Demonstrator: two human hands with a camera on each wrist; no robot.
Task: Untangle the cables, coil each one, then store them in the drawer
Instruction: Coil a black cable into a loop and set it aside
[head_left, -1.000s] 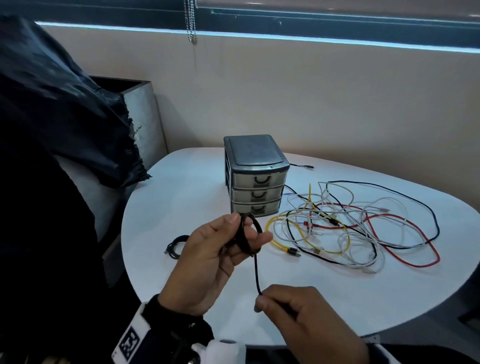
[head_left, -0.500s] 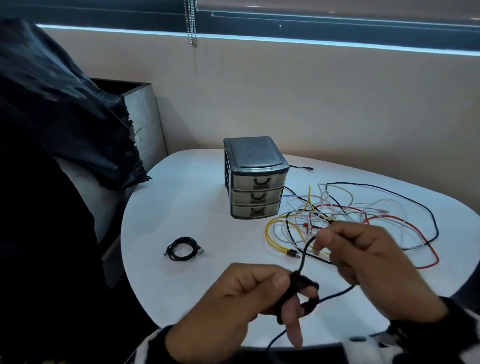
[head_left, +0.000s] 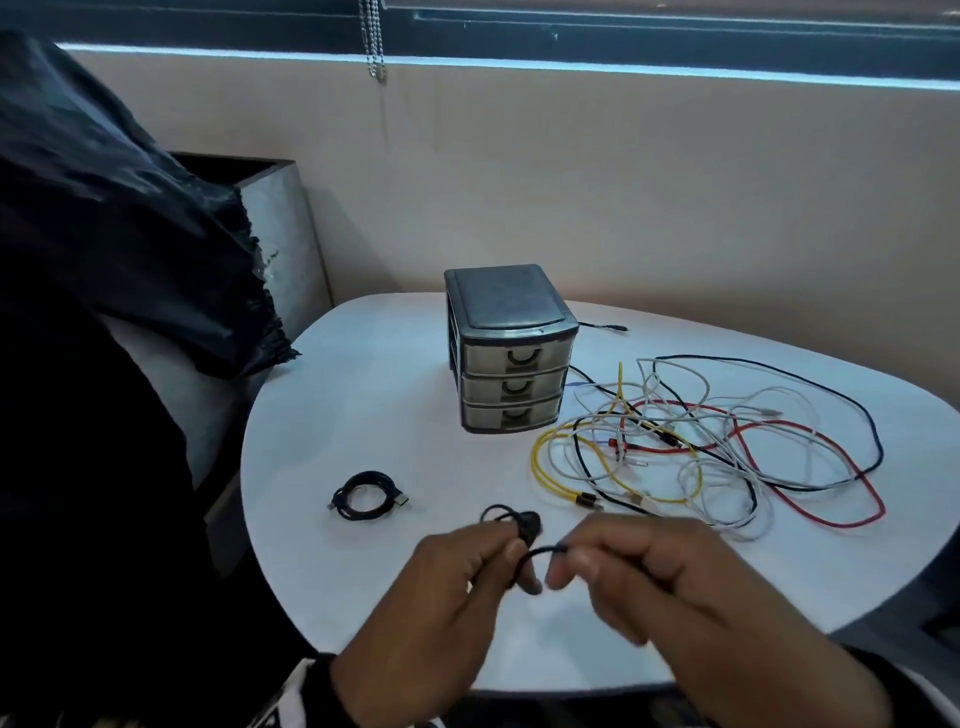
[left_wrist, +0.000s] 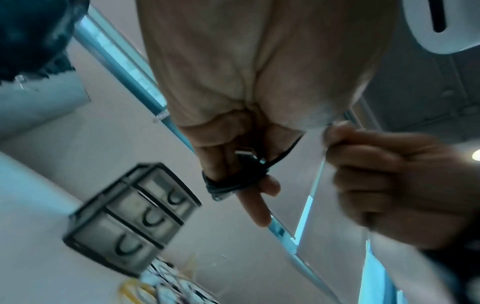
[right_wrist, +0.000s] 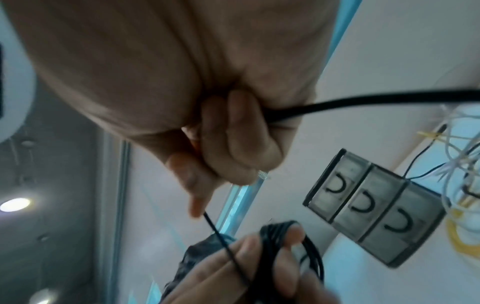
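My left hand (head_left: 498, 561) holds a small coil of black cable (head_left: 511, 519) above the table's near edge; the loops sit wound around its fingers (left_wrist: 233, 183). My right hand (head_left: 576, 564) pinches the free end of the same black cable (right_wrist: 363, 102) just to the right, with the strand running between both hands. A finished black coil (head_left: 366, 493) lies on the table to the left. The tangle of yellow, red, white and black cables (head_left: 701, 447) spreads over the right half. The three-drawer grey organiser (head_left: 511, 353) stands at the centre back, all drawers closed.
The white rounded table (head_left: 363, 405) ends close to my body. A dark plastic bag (head_left: 104, 234) drapes over a grey bin at the left. A beige wall and a blind chain (head_left: 374, 41) are behind.
Both hands came together near the table's front edge: the left rose, the right dropped from over the tangle, and the loose strand between them has shortened onto the coil.
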